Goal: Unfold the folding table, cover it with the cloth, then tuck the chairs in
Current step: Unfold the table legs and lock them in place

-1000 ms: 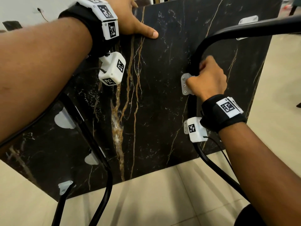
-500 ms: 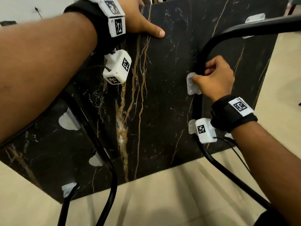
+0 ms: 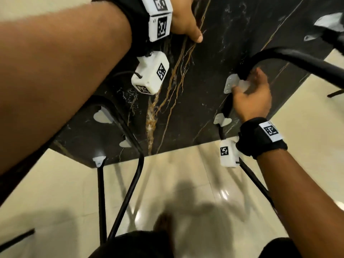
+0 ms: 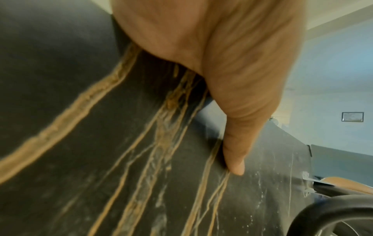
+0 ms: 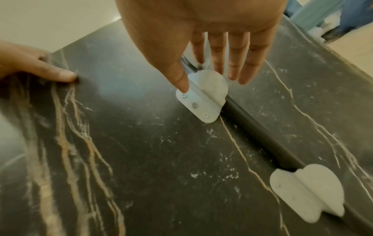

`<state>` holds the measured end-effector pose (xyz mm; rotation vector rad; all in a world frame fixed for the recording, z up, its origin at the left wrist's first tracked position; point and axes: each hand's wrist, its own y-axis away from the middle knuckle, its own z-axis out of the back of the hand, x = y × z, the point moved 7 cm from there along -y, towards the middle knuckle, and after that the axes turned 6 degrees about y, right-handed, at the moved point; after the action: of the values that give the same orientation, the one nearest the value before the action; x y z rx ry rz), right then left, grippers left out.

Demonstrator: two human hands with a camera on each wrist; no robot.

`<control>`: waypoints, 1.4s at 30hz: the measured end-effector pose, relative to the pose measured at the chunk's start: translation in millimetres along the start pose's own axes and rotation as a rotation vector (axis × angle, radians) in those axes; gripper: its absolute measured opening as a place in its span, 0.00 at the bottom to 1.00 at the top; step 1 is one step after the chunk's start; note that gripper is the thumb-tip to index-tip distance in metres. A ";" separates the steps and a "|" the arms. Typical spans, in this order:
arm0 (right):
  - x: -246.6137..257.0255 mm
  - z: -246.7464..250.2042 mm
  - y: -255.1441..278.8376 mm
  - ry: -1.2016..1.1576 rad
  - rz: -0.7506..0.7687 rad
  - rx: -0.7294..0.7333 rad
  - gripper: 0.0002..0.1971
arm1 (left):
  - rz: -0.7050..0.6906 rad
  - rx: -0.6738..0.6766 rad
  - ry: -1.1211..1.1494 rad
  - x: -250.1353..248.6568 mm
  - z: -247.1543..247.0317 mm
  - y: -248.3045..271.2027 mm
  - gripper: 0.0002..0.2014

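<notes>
Desk [image 3: 204,101] tipped up off the beige floor [image 3: 186,192], underside of the black marble-look panel with gold veins facing the camera; lower edge nearest, far edge up top. Nearest in head view: person's dark-clothed legs at the bottom edge, then two thin black legs [image 3: 119,202] of the left frame running down over the floor.

Right hand [image 3: 251,97] near the right side of the panel, fingers straight and spread, holding nothing. In right wrist view its thumb tip [image 5: 182,84] touches the upper white bracket [image 5: 201,95], which clamps the black tube [image 5: 262,135] to the panel; the other fingers [image 5: 234,63] hover just above the bracket, contact unclear. Second white bracket [image 5: 306,191] lower down on the same tube. The tube curves out to the right as a leg frame [image 3: 279,56], swung away from the panel.

Left hand [image 3: 184,21] farther up at the top edge of the panel, thumb [image 4: 234,156] pressed flat on the underside beside the gold veins; the other fingers are out of sight, seemingly over the far edge, so grip cannot be confirmed. More white brackets [image 3: 101,116] on the left frame.

Blue wall [image 4: 333,79] beyond in left wrist view.
</notes>
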<state>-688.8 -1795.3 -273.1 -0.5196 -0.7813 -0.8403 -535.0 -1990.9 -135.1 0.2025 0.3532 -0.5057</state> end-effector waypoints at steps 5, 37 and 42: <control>60.2 42.5 51.6 0.078 0.189 0.059 0.23 | -0.145 -0.030 -0.099 -14.4 13.4 25.5 0.30; 236.1 -22.9 -35.2 0.938 0.621 0.749 0.21 | 0.255 0.019 0.237 199.9 133.1 212.6 0.26; 283.2 -76.5 17.0 0.815 0.852 1.038 0.25 | 0.407 0.095 0.225 190.8 79.8 272.8 0.30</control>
<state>-524.2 -1967.1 -100.7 0.4237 -0.1056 0.2300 -219.1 -1862.4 -105.9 0.4149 0.4934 -0.0966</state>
